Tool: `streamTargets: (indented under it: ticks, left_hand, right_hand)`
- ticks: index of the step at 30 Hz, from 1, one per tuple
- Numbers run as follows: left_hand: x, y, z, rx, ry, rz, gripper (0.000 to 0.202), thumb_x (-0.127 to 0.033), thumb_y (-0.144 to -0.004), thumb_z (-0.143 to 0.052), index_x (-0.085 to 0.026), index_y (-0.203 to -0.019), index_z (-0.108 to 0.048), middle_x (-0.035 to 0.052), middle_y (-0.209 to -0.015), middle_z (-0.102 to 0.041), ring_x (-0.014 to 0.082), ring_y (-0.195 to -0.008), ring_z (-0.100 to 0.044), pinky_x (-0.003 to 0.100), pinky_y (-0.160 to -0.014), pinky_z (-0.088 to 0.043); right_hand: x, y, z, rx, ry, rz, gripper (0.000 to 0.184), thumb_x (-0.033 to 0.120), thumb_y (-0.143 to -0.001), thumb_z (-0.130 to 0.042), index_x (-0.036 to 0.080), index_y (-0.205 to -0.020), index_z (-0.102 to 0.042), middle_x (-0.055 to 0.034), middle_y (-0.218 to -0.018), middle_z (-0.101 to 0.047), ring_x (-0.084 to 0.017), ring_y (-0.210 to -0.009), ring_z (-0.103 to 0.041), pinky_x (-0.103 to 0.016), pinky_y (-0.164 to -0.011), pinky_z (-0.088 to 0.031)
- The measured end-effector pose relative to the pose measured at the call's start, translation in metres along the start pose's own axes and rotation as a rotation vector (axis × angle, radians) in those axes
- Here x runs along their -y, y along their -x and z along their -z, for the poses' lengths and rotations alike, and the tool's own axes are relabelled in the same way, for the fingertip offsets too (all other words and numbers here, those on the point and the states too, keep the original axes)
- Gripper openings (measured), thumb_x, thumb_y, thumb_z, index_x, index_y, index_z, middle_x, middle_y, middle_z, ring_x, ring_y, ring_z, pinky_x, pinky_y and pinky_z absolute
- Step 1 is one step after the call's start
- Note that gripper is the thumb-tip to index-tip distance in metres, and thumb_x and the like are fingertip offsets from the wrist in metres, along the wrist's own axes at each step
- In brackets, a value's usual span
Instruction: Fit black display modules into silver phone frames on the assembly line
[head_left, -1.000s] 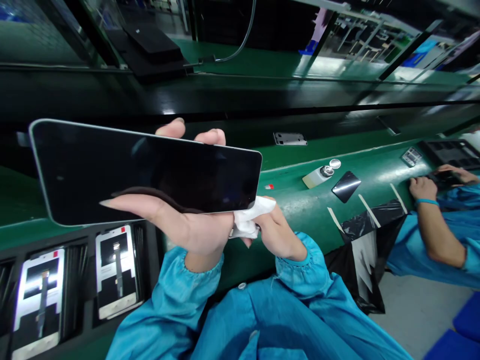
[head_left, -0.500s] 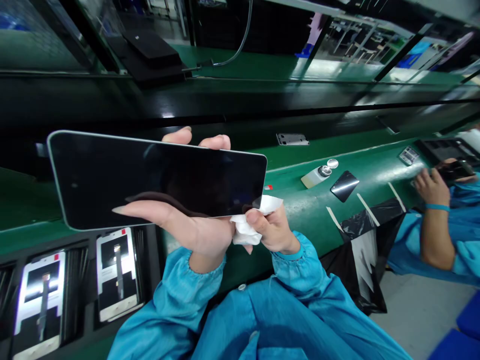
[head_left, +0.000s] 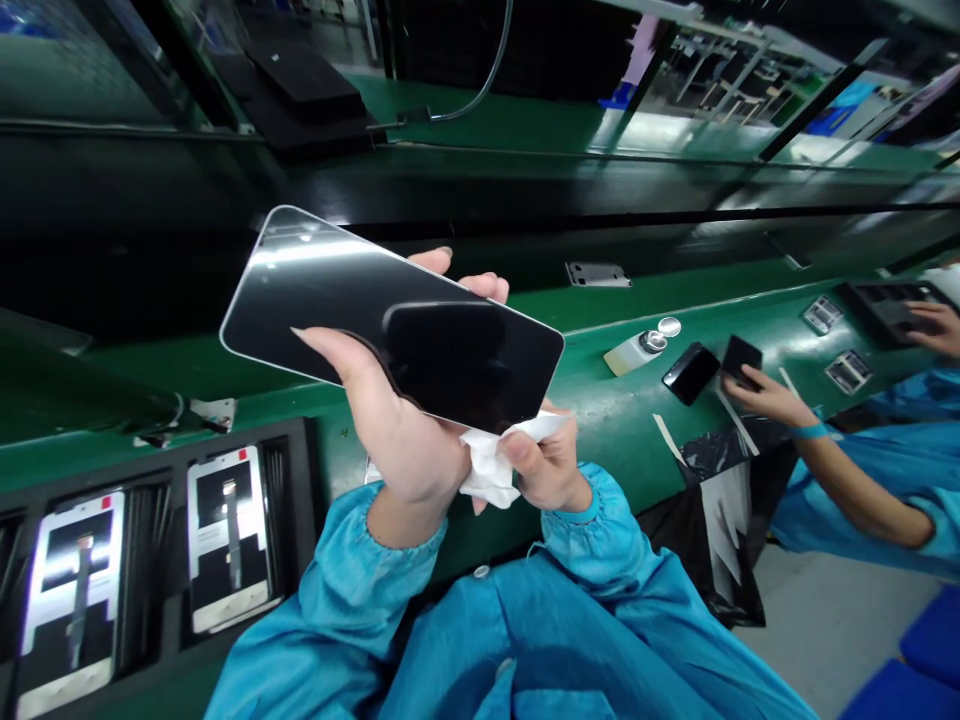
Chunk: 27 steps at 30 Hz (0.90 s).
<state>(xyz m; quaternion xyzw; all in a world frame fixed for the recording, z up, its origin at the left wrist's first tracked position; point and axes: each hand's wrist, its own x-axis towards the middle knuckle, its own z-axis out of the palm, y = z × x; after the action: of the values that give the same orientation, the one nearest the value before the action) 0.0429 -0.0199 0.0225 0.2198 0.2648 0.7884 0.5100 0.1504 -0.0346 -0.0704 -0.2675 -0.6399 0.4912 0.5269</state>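
A phone (head_left: pixel 330 290) with a dark glossy screen and a pale rim lies tilted in my left hand (head_left: pixel 405 450). My left thumb rests along its lower edge and fingertips curl over the upper edge. A crumpled white wipe (head_left: pixel 489 470) is pinched in my right hand (head_left: pixel 546 465), right by the phone's lower right corner. Whether the wipe touches the phone's underside is hidden. To the left, a black foam tray (head_left: pixel 300 480) holds stacked phone screen parts (head_left: pixel 229 540) with their backs up, each showing a flex cable.
On the green bench to the right stand a pump bottle (head_left: pixel 634 352) with its lid up and a dark phone (head_left: pixel 690 373). A co-worker's hand (head_left: pixel 772 398) holds another dark panel (head_left: pixel 741 362). A metal frame (head_left: pixel 598 274) lies farther back. A black bag (head_left: pixel 720 520) hangs at the edge.
The phone has turned clockwise and tilted, its left end now higher and farther right, with a bright reflection on it. The co-worker's hand has come left with a dark panel.
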Motion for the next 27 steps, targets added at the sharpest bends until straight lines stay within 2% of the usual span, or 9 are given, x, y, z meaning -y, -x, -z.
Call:
streamTargets:
  ticks: [5, 9, 15, 18, 20, 22, 24, 26, 27]
  left_hand:
    - [0.000, 0.000, 0.003, 0.034, 0.054, 0.082, 0.084, -0.067, -0.120, -0.015, -0.023, -0.106, -0.085, 0.0019, -0.091, -0.084, 0.0187, -0.098, -0.085, 0.038, -0.107, -0.072]
    - [-0.006, -0.007, 0.010, 0.039, 0.035, 0.002, 0.089, -0.068, -0.120, -0.012, -0.021, -0.104, -0.085, -0.0005, -0.095, -0.085, 0.0177, -0.100, -0.086, 0.038, -0.112, -0.069]
    - [-0.020, -0.012, 0.014, 0.064, -0.018, -0.153, 0.065, -0.058, -0.123, -0.029, -0.021, -0.109, -0.081, -0.0034, -0.098, -0.081, 0.0223, -0.118, -0.084, 0.048, -0.123, -0.063]
    - [-0.022, -0.012, 0.015, 0.075, -0.012, -0.152, 0.071, -0.060, -0.123, -0.021, -0.021, -0.111, -0.079, -0.0004, -0.099, -0.078, 0.0286, -0.138, -0.076, 0.051, -0.125, -0.061]
    - [-0.021, -0.013, 0.016, 0.071, -0.052, -0.111, 0.071, -0.060, -0.122, -0.019, -0.027, -0.107, -0.080, 0.0000, -0.100, -0.080, 0.0291, -0.143, -0.074, 0.050, -0.125, -0.062]
    - [-0.018, -0.012, 0.017, 0.056, -0.125, -0.069, 0.069, -0.064, -0.120, -0.019, -0.036, -0.105, -0.081, -0.0002, -0.103, -0.083, 0.0289, -0.143, -0.073, 0.047, -0.125, -0.063]
    - [-0.013, -0.012, 0.016, 0.062, -0.171, -0.051, 0.066, -0.067, -0.118, -0.022, -0.040, -0.105, -0.081, -0.0004, -0.105, -0.085, 0.0289, -0.142, -0.074, 0.046, -0.126, -0.062]
    - [-0.005, -0.010, 0.013, 0.080, -0.138, -0.077, 0.066, -0.069, -0.118, -0.028, -0.034, -0.107, -0.083, -0.0002, -0.103, -0.085, 0.0284, -0.133, -0.079, 0.048, -0.126, -0.061]
    - [0.000, -0.010, 0.011, 0.097, -0.100, -0.075, 0.067, -0.069, -0.119, -0.031, -0.030, -0.107, -0.085, 0.0001, -0.102, -0.084, 0.0268, -0.125, -0.081, 0.048, -0.126, -0.061]
  right_hand:
    - [-0.005, 0.013, 0.002, 0.034, 0.103, -0.172, 0.074, 0.091, -0.100, -0.052, 0.027, -0.065, -0.057, -0.0027, -0.060, -0.053, -0.019, -0.056, -0.052, -0.035, -0.055, -0.051]
    - [-0.007, 0.021, 0.015, 0.075, 0.144, -0.226, 0.071, 0.092, -0.102, -0.047, 0.027, -0.076, -0.059, -0.0041, -0.068, -0.061, -0.021, -0.061, -0.056, -0.036, -0.057, -0.052]
    - [-0.019, 0.030, 0.081, 0.125, 0.473, -0.264, 0.061, 0.068, -0.115, -0.046, 0.025, -0.073, -0.060, -0.0051, -0.063, -0.061, -0.018, -0.057, -0.056, -0.034, -0.057, -0.045]
    - [-0.030, 0.042, 0.115, 0.045, 0.742, -0.437, 0.058, 0.072, -0.107, -0.056, 0.026, -0.071, -0.059, -0.0058, -0.061, -0.062, -0.020, -0.057, -0.056, -0.036, -0.059, -0.040]
    - [-0.035, 0.050, 0.129, -0.038, 0.885, -0.539, 0.050, 0.071, -0.100, -0.063, 0.026, -0.078, -0.061, -0.0040, -0.060, -0.060, -0.021, -0.056, -0.054, -0.035, -0.058, -0.034]
    - [-0.034, 0.055, 0.131, -0.158, 0.953, -0.565, 0.042, 0.065, -0.098, -0.067, 0.024, -0.090, -0.064, -0.0024, -0.065, -0.061, -0.021, -0.059, -0.053, -0.033, -0.058, -0.033]
    - [-0.027, 0.053, 0.119, -0.276, 0.950, -0.524, 0.039, 0.062, -0.101, -0.065, 0.023, -0.099, -0.065, -0.0023, -0.074, -0.064, -0.021, -0.066, -0.058, -0.031, -0.063, -0.039]
    - [-0.017, 0.044, 0.098, -0.276, 0.770, -0.427, 0.044, 0.065, -0.106, -0.060, 0.023, -0.095, -0.064, -0.0016, -0.076, -0.065, -0.020, -0.070, -0.061, -0.031, -0.069, -0.047]
    - [-0.011, 0.038, 0.085, -0.204, 0.601, -0.374, 0.050, 0.069, -0.108, -0.057, 0.023, -0.092, -0.064, -0.0008, -0.074, -0.065, -0.018, -0.068, -0.062, -0.031, -0.069, -0.050]
